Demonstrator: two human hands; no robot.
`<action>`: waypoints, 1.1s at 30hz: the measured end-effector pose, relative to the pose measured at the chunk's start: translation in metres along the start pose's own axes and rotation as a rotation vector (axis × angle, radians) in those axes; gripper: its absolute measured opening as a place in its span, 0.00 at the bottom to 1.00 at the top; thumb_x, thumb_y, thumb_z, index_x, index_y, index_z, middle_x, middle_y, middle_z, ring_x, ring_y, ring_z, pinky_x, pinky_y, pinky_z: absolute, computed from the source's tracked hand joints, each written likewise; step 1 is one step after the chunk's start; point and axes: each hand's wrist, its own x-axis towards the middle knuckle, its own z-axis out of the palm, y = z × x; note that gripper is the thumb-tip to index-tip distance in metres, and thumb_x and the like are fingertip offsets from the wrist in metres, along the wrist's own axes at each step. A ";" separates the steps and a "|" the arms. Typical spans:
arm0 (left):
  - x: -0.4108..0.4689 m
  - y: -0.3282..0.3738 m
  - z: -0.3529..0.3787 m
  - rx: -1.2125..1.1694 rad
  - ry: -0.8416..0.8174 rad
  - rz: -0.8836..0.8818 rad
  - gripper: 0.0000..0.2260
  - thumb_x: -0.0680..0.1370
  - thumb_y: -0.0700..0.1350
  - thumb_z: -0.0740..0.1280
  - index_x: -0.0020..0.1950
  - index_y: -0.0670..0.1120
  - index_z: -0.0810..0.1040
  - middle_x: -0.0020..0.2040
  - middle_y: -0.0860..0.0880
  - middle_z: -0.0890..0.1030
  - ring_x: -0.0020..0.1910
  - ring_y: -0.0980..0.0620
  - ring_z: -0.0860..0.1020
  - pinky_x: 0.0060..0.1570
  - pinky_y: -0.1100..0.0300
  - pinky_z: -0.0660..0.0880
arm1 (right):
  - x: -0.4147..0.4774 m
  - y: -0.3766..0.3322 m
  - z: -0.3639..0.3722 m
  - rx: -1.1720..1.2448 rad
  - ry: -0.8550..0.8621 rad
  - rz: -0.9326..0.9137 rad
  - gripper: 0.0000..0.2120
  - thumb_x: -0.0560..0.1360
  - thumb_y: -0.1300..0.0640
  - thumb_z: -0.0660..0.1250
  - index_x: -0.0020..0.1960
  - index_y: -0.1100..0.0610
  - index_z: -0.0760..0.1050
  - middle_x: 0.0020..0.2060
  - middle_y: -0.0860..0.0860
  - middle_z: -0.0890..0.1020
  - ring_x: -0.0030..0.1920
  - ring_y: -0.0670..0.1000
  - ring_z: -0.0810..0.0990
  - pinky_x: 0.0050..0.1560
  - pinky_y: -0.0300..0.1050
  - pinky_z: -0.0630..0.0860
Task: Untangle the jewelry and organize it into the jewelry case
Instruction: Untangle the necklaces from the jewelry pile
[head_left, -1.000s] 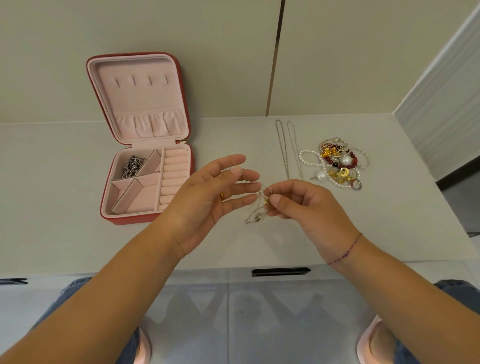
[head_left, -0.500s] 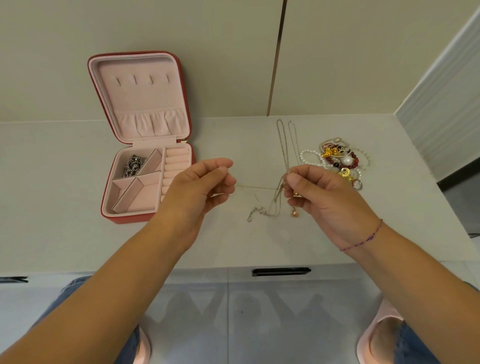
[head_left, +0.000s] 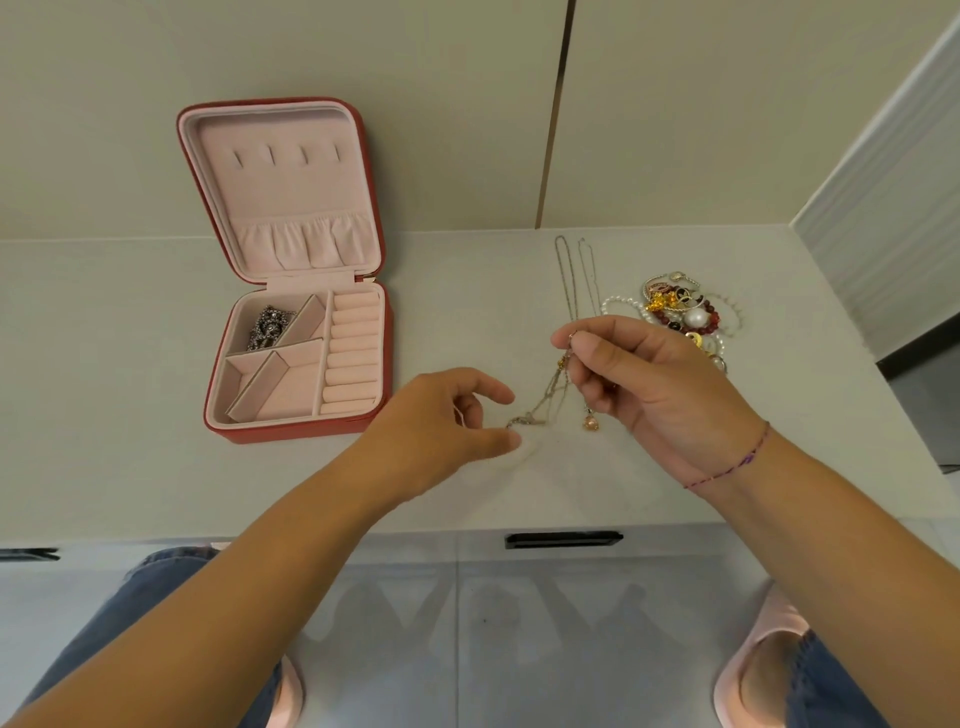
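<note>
the right hand hides the near edge of the jewelry pile. the thin chain it pinches is too fine to trace its tangle. the thumb tip of the left hand is blurred, so its contact with the chain is unclear.

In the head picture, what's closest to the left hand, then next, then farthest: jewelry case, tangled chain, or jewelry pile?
1. tangled chain: right beside the left hand.
2. jewelry case: on the table to its left.
3. jewelry pile: far right, past the right hand.
</note>
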 end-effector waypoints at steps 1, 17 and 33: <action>0.000 0.001 0.000 -0.010 0.015 0.030 0.11 0.71 0.49 0.75 0.51 0.58 0.80 0.37 0.56 0.76 0.34 0.61 0.73 0.37 0.69 0.72 | 0.000 0.000 0.001 -0.007 -0.014 -0.001 0.09 0.69 0.56 0.67 0.45 0.58 0.81 0.30 0.51 0.77 0.31 0.46 0.71 0.33 0.37 0.66; 0.000 0.015 0.006 -0.433 0.012 0.016 0.10 0.73 0.51 0.69 0.48 0.46 0.83 0.48 0.47 0.84 0.53 0.49 0.80 0.56 0.62 0.73 | 0.000 -0.002 0.002 -0.150 -0.071 0.037 0.11 0.69 0.53 0.67 0.47 0.56 0.83 0.23 0.49 0.71 0.27 0.46 0.66 0.30 0.37 0.64; 0.009 0.004 -0.003 -0.735 0.055 -0.101 0.11 0.68 0.54 0.69 0.33 0.48 0.82 0.34 0.49 0.81 0.36 0.54 0.80 0.53 0.54 0.76 | 0.004 -0.010 -0.013 0.198 -0.004 0.108 0.09 0.71 0.55 0.65 0.46 0.60 0.78 0.18 0.47 0.62 0.24 0.45 0.67 0.34 0.42 0.79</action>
